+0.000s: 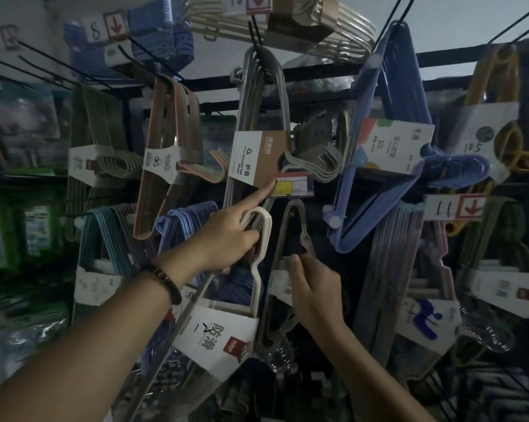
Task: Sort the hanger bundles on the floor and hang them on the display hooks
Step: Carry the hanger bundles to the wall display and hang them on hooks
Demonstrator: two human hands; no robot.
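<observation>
My left hand [226, 239] grips the top of a cream hanger bundle [257, 260] with a white paper sleeve [217, 336]. Its index finger is stretched up and touches the small yellow price tag [292, 185] at the end of a display hook. My right hand [313, 287] rests its fingers on a grey hanger bundle [290, 226] that hangs just right of the cream one. Above them a grey bundle with a brown and white sleeve [257, 156] hangs from a black hook [258, 44].
Hanger bundles crowd the wall: a blue one [379, 132] at right, brown and pink ones [168, 147] at left, light blue ones [105, 239] lower left. Price cards marked 8 [105, 27] and 11 [453, 207] hang on hooks. Bare black hooks [44, 65] jut out at upper left.
</observation>
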